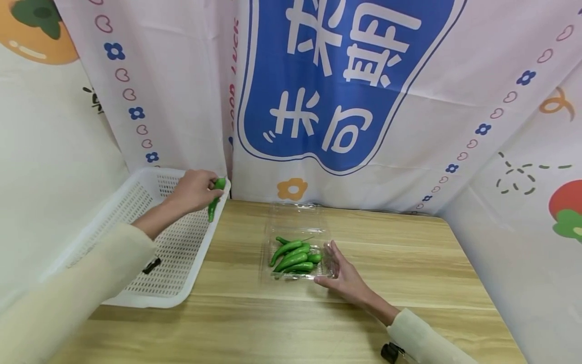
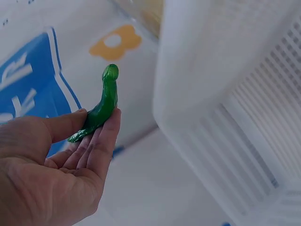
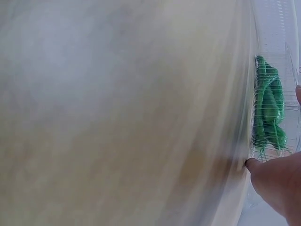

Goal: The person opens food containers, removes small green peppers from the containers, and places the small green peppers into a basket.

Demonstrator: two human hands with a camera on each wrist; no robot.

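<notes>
Near the far right rim of the white basket, my left hand [image 1: 194, 191] pinches a green chili pepper [image 2: 106, 101] between thumb and fingers. In the left wrist view its rounded end points up, beside the basket wall. On the table stands a clear plastic box [image 1: 268, 275], its lid folded back behind it. Several green chili peppers [image 1: 291, 259] lie heaped inside. My right hand [image 1: 347, 280] grips the box's right side, thumb at the front corner and fingers farther back. Only part of that hand shows in the right wrist view, next to the peppers.
The white perforated basket [image 1: 212, 237] stands on the left of the wooden table [image 1: 409, 263], with a small black object [image 1: 151, 266] overlapping its inside. Behind the table hangs a printed cloth [image 1: 400, 131]. Pale walls with printed pictures close off both sides.
</notes>
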